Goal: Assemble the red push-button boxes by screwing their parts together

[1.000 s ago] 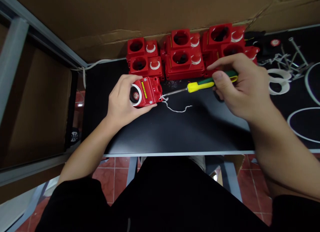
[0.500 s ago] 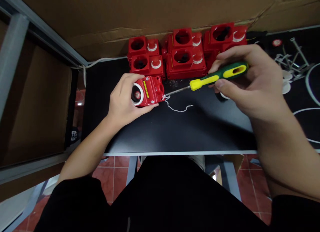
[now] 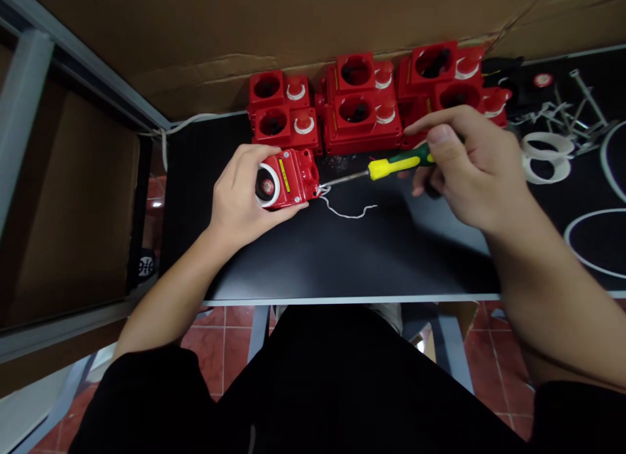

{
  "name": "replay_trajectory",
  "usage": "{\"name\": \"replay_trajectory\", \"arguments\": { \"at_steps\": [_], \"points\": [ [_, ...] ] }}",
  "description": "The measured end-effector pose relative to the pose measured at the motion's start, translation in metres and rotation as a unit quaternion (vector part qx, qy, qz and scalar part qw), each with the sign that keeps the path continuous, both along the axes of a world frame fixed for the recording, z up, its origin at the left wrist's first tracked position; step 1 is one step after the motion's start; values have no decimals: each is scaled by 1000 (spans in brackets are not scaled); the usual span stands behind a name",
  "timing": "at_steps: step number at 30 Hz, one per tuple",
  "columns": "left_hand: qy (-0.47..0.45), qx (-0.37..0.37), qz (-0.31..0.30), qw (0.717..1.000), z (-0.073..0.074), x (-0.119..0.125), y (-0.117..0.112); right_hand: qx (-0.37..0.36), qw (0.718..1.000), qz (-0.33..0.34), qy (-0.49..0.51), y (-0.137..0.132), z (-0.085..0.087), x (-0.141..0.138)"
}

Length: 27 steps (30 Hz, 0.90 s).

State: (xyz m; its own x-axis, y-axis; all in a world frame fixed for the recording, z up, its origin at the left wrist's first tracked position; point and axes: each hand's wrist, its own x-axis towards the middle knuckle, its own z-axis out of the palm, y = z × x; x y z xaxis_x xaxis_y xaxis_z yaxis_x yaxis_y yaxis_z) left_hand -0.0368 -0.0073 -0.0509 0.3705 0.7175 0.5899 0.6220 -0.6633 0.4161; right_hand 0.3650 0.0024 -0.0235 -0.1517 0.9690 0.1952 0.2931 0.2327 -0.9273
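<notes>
On the black tabletop lies a red housing (image 3: 294, 173) with a yellow label and a white ring around a black round part. My left hand (image 3: 239, 196) is closed around its left end, thumb along the near side. My right hand (image 3: 469, 170) grips a screwdriver (image 3: 401, 162) with a green and yellow handle; my fingers hide the handle's end. The metal shaft points left, and its tip meets the housing's right edge, where a white string (image 3: 349, 214) is looped. The string's loose end trails right over the table.
Several red housings (image 3: 362, 141) with round openings stand along the cardboard wall (image 3: 195, 62). To the right are white rings (image 3: 548, 170), large thin hoops (image 3: 570, 235) and metal rods (image 3: 587, 98). A grey metal frame (image 3: 29, 82) rises on the left.
My right hand has shifted its grip on the screwdriver handle, with the thumb now lying over the top and more of the handle covered. My left hand and the housing have hardly moved.
</notes>
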Motion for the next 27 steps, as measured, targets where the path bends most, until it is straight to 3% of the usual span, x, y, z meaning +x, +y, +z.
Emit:
{"name": "replay_trajectory", "arguments": {
  "at_steps": [3,7,15,23,27],
  "points": [
    [-7,-4,-1,1000,0,0,0,21,999,-37,-32,-3,5,-6],
    [4,1,11,1000,2,0,-1,19,1000,-14,-8,0,10,-9],
    [32,77,11,996,8,1,1,23,997,43,55,12,2,5],
    [-8,40,-9,999,1,1,4,-43,992,24,116,-5,26,-14],
    [-13,4,-4,1000,1,1,2,-51,988,24,146,-3,26,-14]
  ]
}}
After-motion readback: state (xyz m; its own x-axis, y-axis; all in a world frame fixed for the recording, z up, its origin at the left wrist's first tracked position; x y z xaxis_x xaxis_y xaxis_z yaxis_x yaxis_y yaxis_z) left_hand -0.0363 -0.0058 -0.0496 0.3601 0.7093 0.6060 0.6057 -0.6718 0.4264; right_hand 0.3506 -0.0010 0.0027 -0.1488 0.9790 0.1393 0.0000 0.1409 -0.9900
